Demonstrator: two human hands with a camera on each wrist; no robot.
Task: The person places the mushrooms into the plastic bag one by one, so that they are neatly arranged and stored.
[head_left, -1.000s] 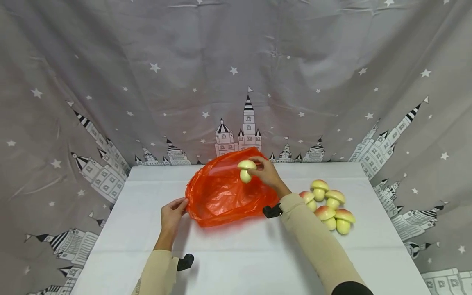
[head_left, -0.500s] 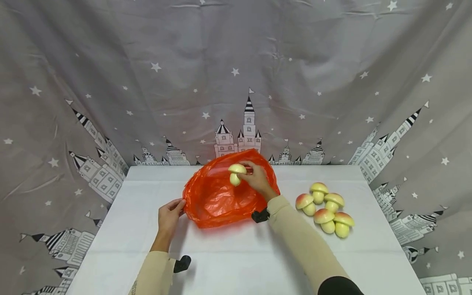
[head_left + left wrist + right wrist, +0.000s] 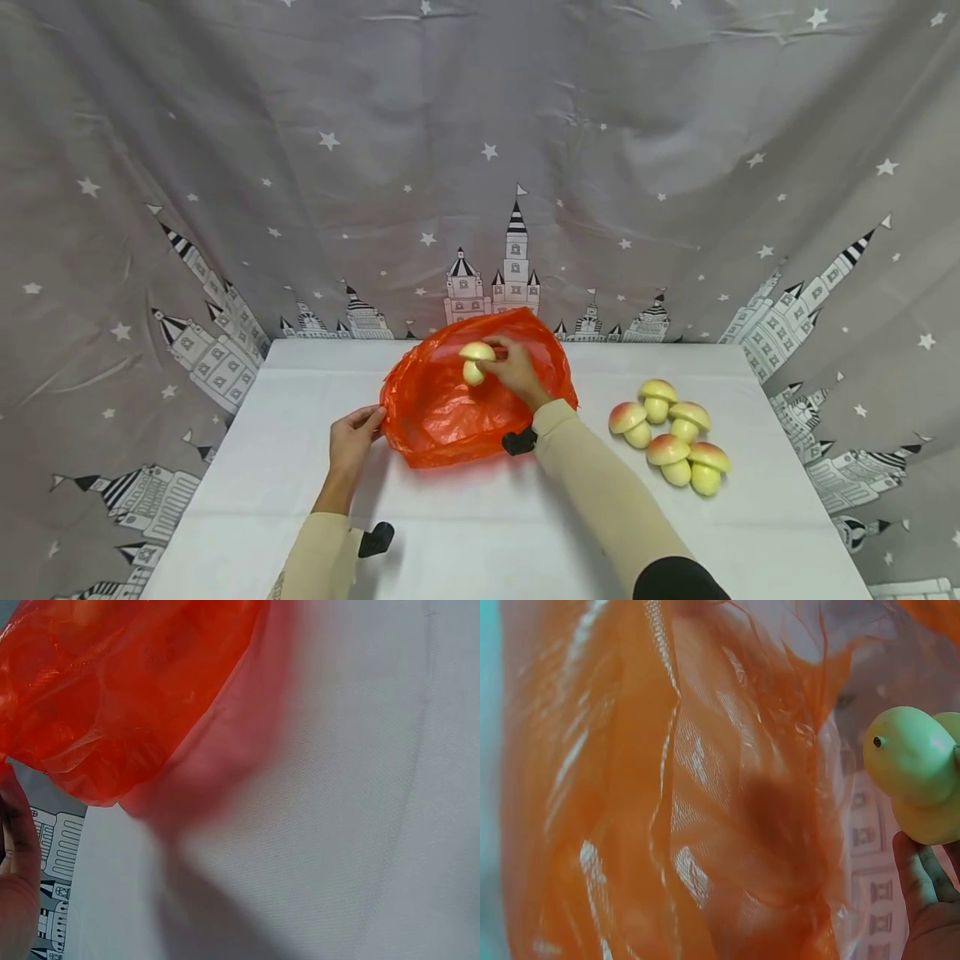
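A grey curtain (image 3: 390, 108) printed with white stars and black-and-white castles hangs behind and on both sides of a white tabletop (image 3: 465, 533), whose cloth shows faint crease lines. A thin red plastic bag (image 3: 442, 454) is held mouth-open toward the back-middle of the tabletop, its far edge overlapping the foot of the central castle in the head view. Reddish light and shadow fall on the white cloth below it.

The left hand (image 3: 352, 442) pinches the bag's left rim between thumb and fingers. The right hand (image 3: 516, 371) grips a yellow toy mushroom (image 3: 474, 367), cap up and stem down, at the bag's mouth; how deep inside it sits cannot be told. The right wrist view shows a small dark spot on the end of the stem.

Five more mushrooms (image 3: 669, 450), yellow with caps blushed red on several, lie close together on the right of the tabletop, well apart from the bag. The right sleeve (image 3: 600, 492), beige, slants across the space between, and a black wrist mount (image 3: 519, 442) covers part of the bag's near rim. Another black mount (image 3: 377, 540) juts from the left sleeve (image 3: 318, 554).
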